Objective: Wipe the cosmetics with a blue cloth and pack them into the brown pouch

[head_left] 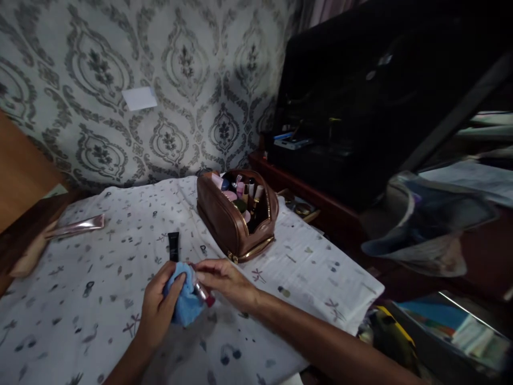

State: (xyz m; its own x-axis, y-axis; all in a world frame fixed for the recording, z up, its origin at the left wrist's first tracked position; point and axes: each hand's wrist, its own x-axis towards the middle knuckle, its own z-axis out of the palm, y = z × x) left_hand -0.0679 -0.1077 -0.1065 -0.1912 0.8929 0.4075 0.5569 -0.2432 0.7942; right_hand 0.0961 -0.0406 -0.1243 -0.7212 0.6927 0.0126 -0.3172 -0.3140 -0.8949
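Both hands close together above the patterned sheet (120, 262), on the near side of the brown bag (218, 216). Left hand (161, 302) clamped on a crumpled blue cloth (185, 307); right hand (226, 280) has its fingers on a small tube (201, 290), upper part against the cloth, red end slanting down and clear. Step in hand reads as wiping the tube; the next move would call for a steady right-hand hold while the cloth works along the surface. Count: one cloth, one tube in hand, one black tube (173, 246) lying just beyond, one shiny pink tube (82, 225) far left, one bag, unzipped, its cosmetics (240, 205) too crowded to count.
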